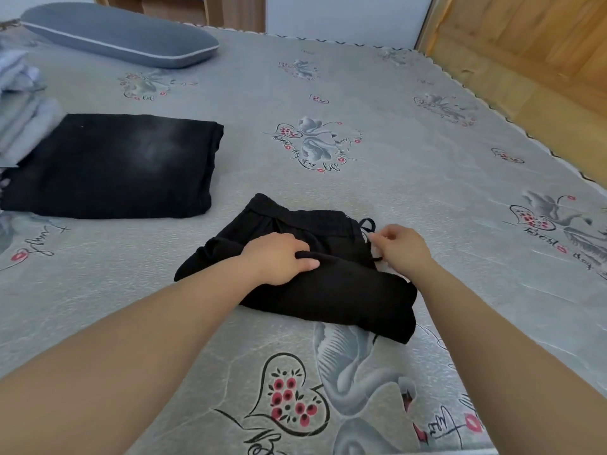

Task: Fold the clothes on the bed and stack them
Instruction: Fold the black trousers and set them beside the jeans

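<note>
The left hand [279, 257] grips a fold of the black shorts [315, 274], fingers curled round it. The right hand [402, 246] seems to pinch their drawstring [369, 224], just beyond the fingertips.

Matt black cloth shorts [315, 267] on textured bedsheet [410, 142]

Person, seen from the head camera: two bare forearms, no sleeves in view. Left hand [279, 257] and right hand [405, 249] bare (no rings, watch, bracelets or gloves visible). Fingernails short, unpainted where they show.
</note>
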